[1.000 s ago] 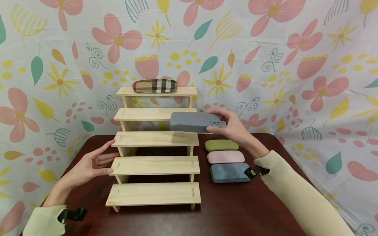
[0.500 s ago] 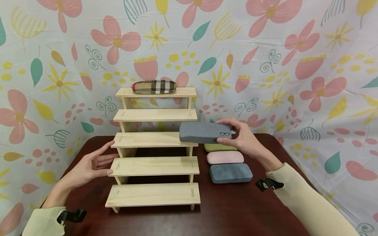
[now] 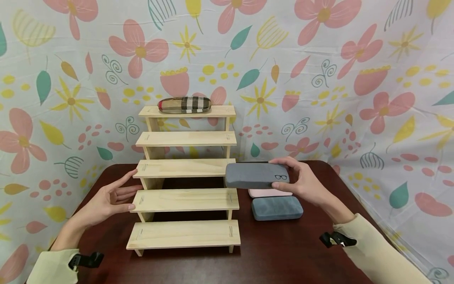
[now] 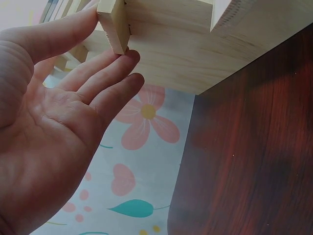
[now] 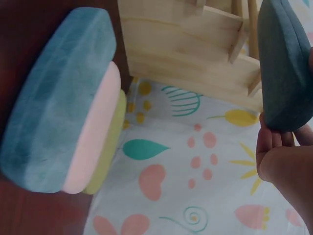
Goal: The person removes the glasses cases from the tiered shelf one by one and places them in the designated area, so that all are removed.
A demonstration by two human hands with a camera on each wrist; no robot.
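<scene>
I see a wooden stand (image 3: pixel 184 234) with five steps on a dark red-brown table (image 3: pixel 276 252), and a flowery cloth (image 3: pixel 213 47) hangs behind it. A checked case (image 3: pixel 184 105) lies on the top, farthest step. On the table, just right of the stand, lie a blue case (image 3: pixel 277 208), a pink case (image 3: pixel 269 192) behind it, and a green case (image 5: pixel 108 142) that I can spot only from the right wrist. The right hand (image 3: pixel 301 177) holds a grey case (image 3: pixel 257 176) up by its right end, with the thumb on the near side and fingers on the far side, pinched tight. The grey case hides the green one and part of the pink one from the head camera. Its left end overlaps the middle step (image 3: pixel 181 168) in that view, and I cannot tell if they touch. The left hand (image 3: pixel 104 201) is at the stand's left side, its fingers mostly straight and its thumb apart, touching the ends of the middle step and the step below (image 3: pixel 184 200). One second ago the grey case was higher and more to the left, in front of the second step from the top, and I could see the green case. The left hand and the checked case have stayed put.
</scene>
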